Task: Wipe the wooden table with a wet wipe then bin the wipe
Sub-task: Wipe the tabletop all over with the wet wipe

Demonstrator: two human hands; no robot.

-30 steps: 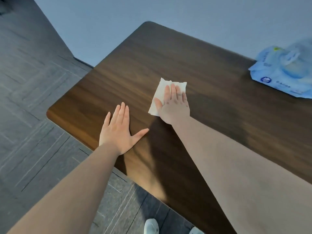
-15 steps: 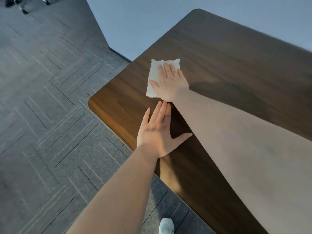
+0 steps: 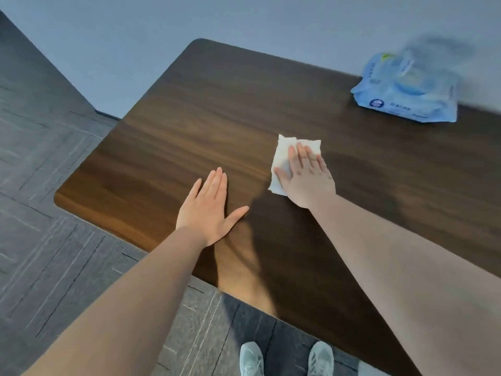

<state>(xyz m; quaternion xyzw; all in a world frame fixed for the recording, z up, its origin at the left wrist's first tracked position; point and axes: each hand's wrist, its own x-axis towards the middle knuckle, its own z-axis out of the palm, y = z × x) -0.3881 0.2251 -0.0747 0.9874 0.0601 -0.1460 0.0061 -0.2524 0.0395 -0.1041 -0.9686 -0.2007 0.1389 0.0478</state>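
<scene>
The right hand (image 3: 307,177) lies palm down on a folded white wet wipe (image 3: 287,156), fingers straight and close together, pressing it flat against the dark brown wooden table (image 3: 211,118). The wipe sits roughly mid-table, toward the near edge; its far edge and left side show beyond the fingertips, while the rest is covered by the palm.

The left hand (image 3: 210,213) rests flat on the bare tabletop to the left of the wipe and nearer the table's front edge, well apart from it. Its 4 fingers are held together and the thumb is splayed out to the right; it holds nothing.

A soft light blue pack of wet wipes (image 3: 406,90) lies at the far right of the table, close to the pale blue-grey wall (image 3: 244,20); its top is blurred.

Below the table's near edge, 2 pale grey sneakers (image 3: 287,359) stand on the grey patterned carpet floor (image 3: 54,267).
</scene>
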